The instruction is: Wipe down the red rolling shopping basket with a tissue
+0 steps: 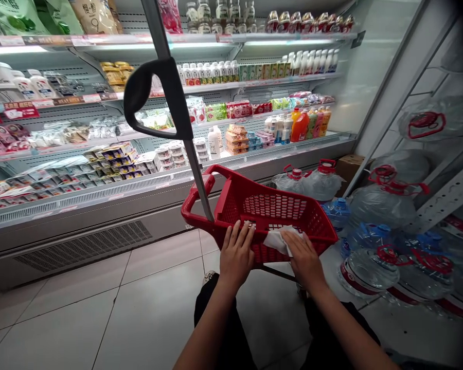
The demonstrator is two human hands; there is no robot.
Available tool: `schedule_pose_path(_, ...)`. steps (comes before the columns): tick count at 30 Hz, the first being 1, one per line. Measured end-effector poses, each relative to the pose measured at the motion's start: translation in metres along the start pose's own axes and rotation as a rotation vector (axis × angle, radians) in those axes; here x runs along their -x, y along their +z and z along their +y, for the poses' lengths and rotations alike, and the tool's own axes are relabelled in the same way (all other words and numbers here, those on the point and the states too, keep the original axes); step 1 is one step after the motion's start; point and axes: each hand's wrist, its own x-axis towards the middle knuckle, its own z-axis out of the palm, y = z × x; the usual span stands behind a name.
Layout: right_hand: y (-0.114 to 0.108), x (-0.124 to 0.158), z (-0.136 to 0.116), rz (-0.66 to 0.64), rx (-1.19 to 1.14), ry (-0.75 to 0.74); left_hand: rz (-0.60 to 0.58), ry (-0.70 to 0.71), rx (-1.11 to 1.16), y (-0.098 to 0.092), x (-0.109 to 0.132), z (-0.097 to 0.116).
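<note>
In front of me stands a red plastic rolling shopping basket (273, 198) with slotted walls. A grey pole (196, 169) rises from its left end to a black loop handle (160, 97). My left hand (237, 254) lies on the basket's near rim, its fingers extended and touching the red plastic. Farther right along that rim, my right hand (303, 259) presses a crumpled white wipe (278, 240) against the basket. Its fingers lie over the wipe and cover part of it. Whether the wipe is cloth or paper, I cannot tell.
An open refrigerated case (100, 216) with shelves of dairy cups, bottles and packets runs behind the basket. Large water bottles (370, 270) with red handles crowd the right side, on the floor and on a rack. Pale tiles (150, 313) cover the floor.
</note>
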Motion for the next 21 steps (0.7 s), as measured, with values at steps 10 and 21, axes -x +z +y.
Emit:
schedule_pose_path(10,-0.006,0.019,0.037,0.071,0.041,0.106,-0.014,-0.023,0.093,0.004,-0.014,-0.005)
schedule_pose_path(21,0.027,-0.050,-0.051,0.041,0.015,-0.081,-0.056,-0.005,0.035,0.031,-0.025,0.006)
